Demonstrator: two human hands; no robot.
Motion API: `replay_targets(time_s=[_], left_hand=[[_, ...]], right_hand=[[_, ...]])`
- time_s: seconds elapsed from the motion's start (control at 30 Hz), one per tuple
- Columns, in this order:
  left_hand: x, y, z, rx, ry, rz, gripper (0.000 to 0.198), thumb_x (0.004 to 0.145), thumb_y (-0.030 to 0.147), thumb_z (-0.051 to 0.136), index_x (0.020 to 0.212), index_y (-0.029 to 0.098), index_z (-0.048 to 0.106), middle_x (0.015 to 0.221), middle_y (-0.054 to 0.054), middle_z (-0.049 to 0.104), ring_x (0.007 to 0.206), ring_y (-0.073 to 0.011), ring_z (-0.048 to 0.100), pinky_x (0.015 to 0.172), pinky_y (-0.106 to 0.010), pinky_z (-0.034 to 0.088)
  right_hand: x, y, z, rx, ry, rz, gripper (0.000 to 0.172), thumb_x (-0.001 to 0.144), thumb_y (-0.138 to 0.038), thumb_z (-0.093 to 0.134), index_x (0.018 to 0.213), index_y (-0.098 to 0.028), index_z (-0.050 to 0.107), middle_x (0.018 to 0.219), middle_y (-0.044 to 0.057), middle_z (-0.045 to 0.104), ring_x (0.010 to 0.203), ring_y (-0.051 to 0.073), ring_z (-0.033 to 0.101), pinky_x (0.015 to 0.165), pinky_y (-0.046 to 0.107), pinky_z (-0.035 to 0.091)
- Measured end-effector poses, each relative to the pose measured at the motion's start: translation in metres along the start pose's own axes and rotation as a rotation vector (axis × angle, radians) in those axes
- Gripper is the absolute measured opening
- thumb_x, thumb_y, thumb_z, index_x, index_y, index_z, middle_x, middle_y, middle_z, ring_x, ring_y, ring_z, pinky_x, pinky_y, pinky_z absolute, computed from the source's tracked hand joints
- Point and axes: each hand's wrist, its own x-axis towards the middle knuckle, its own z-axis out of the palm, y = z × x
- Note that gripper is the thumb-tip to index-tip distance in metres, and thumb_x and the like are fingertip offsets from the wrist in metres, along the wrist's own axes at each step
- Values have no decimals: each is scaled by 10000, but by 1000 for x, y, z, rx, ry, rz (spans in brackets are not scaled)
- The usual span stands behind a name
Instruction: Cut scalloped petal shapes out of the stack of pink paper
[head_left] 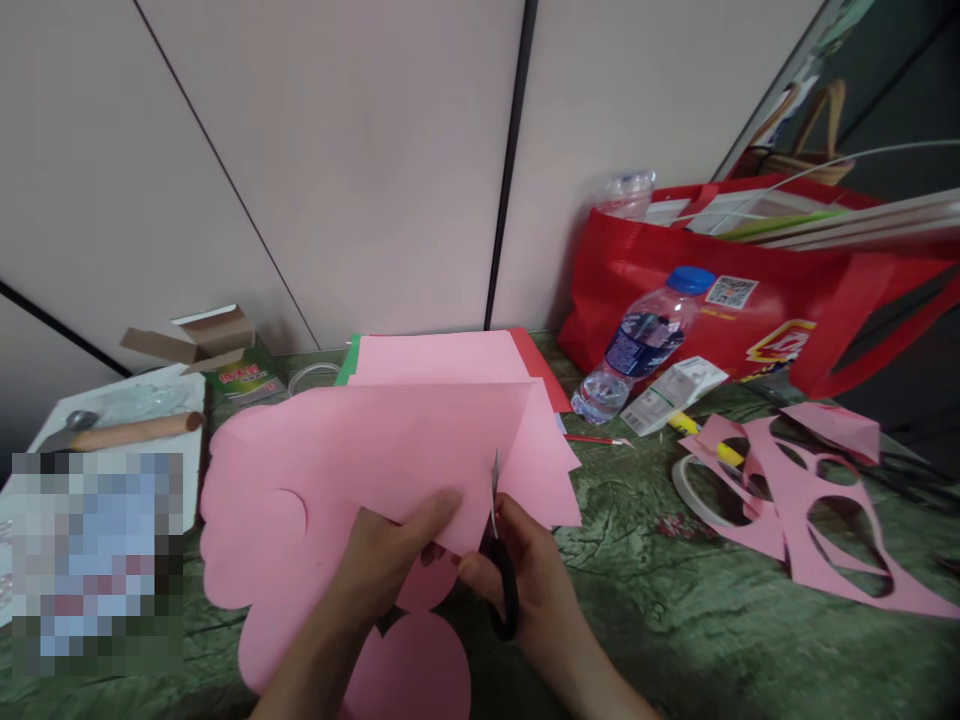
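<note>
My left hand [401, 540] pinches the lower edge of a pink paper sheet [420, 440], thumb on top. In my right hand [525, 560] is a pair of scissors [501, 575] with black handles, its blades pointing up and away at the sheet's right part. How far the blades are apart I cannot tell. Beneath and around the held sheet lie pink paper pieces with rounded, scalloped edges [247, 540]. A round pink piece [424, 665] sits near the front, partly behind my left forearm.
At the back, pink, red and green sheets [442, 355] are stacked. Rightward are a water bottle [637, 345], a small white box [671, 395], a red bag [675, 250], tape [701, 495] and pink scraps with holes [840, 540]. On the left stand a wooden-handled hammer [135, 430] and an opened carton [240, 370].
</note>
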Motion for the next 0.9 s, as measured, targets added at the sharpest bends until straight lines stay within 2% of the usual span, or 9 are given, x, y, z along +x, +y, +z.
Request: replay_targets(time_s=[0.2, 0.37, 0.6, 0.67, 0.8, 0.9], left_hand=[[0, 1, 1, 15, -17, -7, 246, 698, 316, 621, 524, 166, 530, 428, 27, 501, 413, -102, 467, 405, -213, 362], [-2, 5, 3, 12, 11, 0, 269, 680, 318, 620, 485, 172, 505, 405, 34, 473, 395, -98, 444, 398, -218, 350], [0, 0, 1, 7, -19, -5, 262, 685, 332, 617, 507, 166, 520, 412, 34, 482, 395, -96, 452, 392, -212, 348], [-2, 1, 3, -9, -14, 3, 245, 669, 321, 620, 506, 168, 521, 398, 40, 474, 377, -92, 438, 377, -210, 333], [-6, 9, 8, 15, 69, -20, 247, 638, 291, 634, 471, 173, 495, 376, 49, 452, 366, -83, 421, 379, -211, 329], [-7, 12, 8, 41, 35, -37, 241, 635, 300, 638, 480, 173, 504, 381, 44, 464, 370, -90, 433, 378, -216, 339]], right_hand=[[1, -4, 3, -36, 6, -16, 380, 651, -546, 691, 762, -213, 544, 745, 58, 675, 777, 234, 631, 666, 321, 497], [2, -7, 4, -3, -26, -22, 339, 676, -507, 690, 750, -210, 545, 704, 50, 661, 759, 231, 633, 615, 300, 492], [0, -2, 2, -10, -23, -26, 324, 685, -501, 684, 743, -214, 544, 690, 49, 663, 751, 219, 633, 589, 281, 475], [0, -2, 2, -22, -7, -15, 337, 674, -504, 691, 774, -219, 542, 738, 61, 676, 777, 232, 636, 622, 303, 487], [1, -5, -1, -41, 14, -27, 388, 644, -507, 716, 850, -230, 540, 921, 89, 681, 903, 257, 616, 793, 359, 471], [1, -6, -3, -58, 11, -24, 406, 634, -522, 718, 857, -231, 541, 957, 92, 675, 934, 265, 607, 826, 370, 459]])
